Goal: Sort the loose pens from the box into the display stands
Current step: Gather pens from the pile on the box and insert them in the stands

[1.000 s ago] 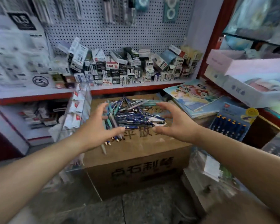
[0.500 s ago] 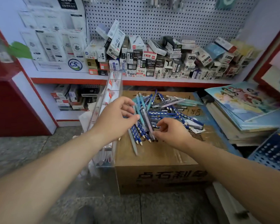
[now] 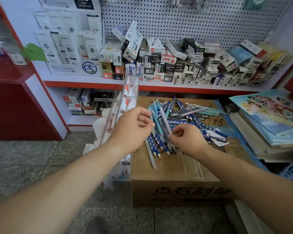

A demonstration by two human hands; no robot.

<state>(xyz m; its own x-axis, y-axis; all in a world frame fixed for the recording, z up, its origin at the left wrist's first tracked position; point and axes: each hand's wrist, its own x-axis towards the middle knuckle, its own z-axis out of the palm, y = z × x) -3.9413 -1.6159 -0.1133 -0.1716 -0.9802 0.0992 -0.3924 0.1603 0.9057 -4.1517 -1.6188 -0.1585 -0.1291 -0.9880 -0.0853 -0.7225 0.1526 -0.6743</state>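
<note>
Left hand covers pens near edge, grip unclear; stand bottom behind forearm; right shelf boxes blurred.

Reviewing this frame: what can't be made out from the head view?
Head view: how many pens the left hand and right hand grip; curled fingers cover them.
Head view: display stand contents, unclear through its clear plastic; the left forearm crosses its lower part.
Head view: hanging packs, cut off by the top edge.
Head view: labels on the far-right shelf boxes, blurred.
</note>
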